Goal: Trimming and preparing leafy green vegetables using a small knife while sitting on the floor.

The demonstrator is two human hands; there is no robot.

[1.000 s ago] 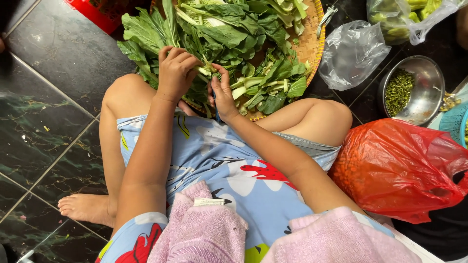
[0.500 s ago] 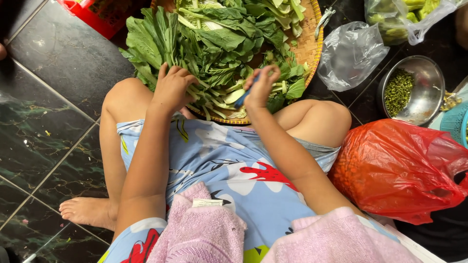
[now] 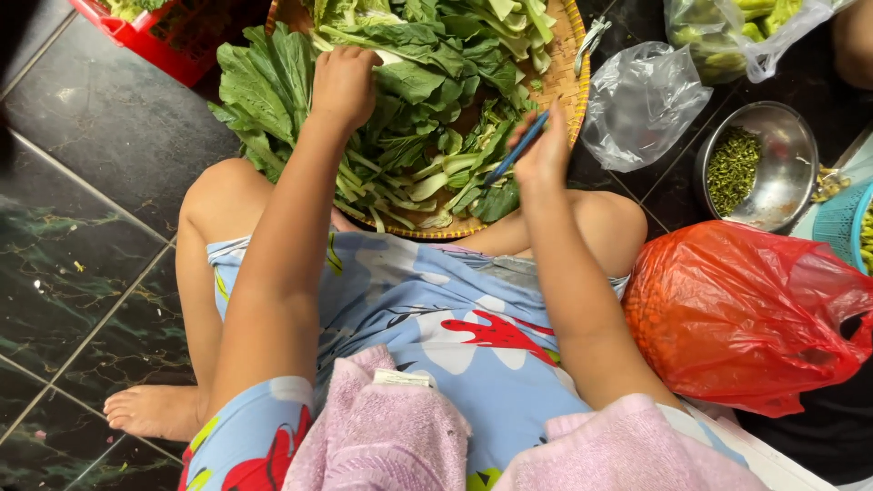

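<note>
Sorting of the leafy greens (image 3: 414, 100) looked midway, as a judgement. The round woven bamboo tray (image 3: 568, 68) was heaped: broad whole leaves piled at the far and left side, and shorter pale-stemmed pieces lay loose along the near rim by the knees. No cleared patch of tray showed under the pile, so most of it read as unhandled.

Left hand (image 3: 344, 82) sat on top of the pile's left-centre, fingers curled closed into the leaves and a pale stem; the fingertips were buried, so the exact grip could not be told.

Right hand (image 3: 544, 155) hovered over the tray's near-right edge, fingers pinched narrow on a thin blue-handled tool (image 3: 514, 153), probably a small knife. Its tip pointed down-left at the cut stems, just above them; contact could not be told.

Greens lay under and between both hands.

Nearby on the dark tiled floor (image 3: 82, 227): clear plastic bag (image 3: 641, 105), steel bowl (image 3: 782, 168) with chopped green bits, red plastic bag (image 3: 746, 314), red crate (image 3: 150, 36) at top left.
</note>
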